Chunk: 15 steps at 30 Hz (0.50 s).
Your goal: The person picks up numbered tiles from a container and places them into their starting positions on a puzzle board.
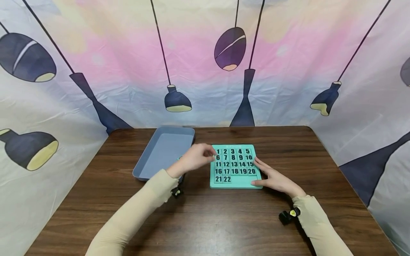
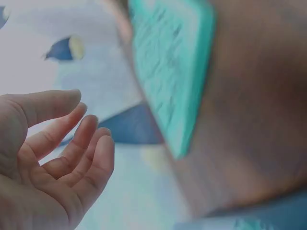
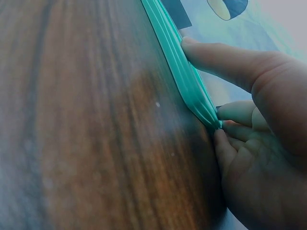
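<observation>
A teal number puzzle board (image 1: 245, 180) lies flat on the table, with rows of numbered tiles. Its bottom row shows 21 and 22 at the left and bare teal to their right. Over the board's upper left edge hovers my left hand (image 1: 198, 156); the left wrist view shows its fingers (image 2: 103, 158) loosely bent, thumb apart, nothing between them. My right hand (image 1: 278, 181) rests against the board's right side. Its thumb (image 3: 225, 62) touches the top near the lower right corner, and its other fingers lie along the edge.
A blue-grey tray (image 1: 144, 176) stands left of the board, partly behind my left forearm. Small teal pieces (image 2: 249, 224) show in it, blurred. Behind the wooden table (image 1: 208, 224) hangs a cloth (image 1: 198, 78) printed with lamps.
</observation>
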Available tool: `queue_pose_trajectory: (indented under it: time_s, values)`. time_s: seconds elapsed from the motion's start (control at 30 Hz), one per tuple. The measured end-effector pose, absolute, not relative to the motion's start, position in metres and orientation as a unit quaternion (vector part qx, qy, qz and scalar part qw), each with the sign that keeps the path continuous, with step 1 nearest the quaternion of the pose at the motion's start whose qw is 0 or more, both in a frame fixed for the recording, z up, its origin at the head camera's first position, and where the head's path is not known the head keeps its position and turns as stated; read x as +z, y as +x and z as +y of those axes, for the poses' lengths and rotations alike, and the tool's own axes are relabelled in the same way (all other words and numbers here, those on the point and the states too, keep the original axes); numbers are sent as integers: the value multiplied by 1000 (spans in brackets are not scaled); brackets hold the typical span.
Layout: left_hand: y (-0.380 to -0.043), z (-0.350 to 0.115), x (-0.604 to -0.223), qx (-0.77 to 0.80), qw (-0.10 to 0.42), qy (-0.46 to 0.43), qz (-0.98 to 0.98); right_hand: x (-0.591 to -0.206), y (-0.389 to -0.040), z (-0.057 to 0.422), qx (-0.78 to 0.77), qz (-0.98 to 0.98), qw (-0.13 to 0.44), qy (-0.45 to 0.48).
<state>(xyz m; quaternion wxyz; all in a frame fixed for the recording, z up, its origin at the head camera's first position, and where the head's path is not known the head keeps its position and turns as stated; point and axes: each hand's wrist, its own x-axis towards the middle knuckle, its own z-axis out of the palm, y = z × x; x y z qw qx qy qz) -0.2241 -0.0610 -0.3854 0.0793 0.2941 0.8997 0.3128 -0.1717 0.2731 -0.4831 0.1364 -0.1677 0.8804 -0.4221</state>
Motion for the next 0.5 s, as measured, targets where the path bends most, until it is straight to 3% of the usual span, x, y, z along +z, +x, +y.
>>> queue_pose_trajectory:
  time_s: [0.23,0.5]
  values:
    - [-243,-104,-348,308,70,234,920,-484,-172,274,-417,881,140,-173]
    - [-280,-154,-355,240,71,193,949,-484,-172,273,-418,882,139,-168]
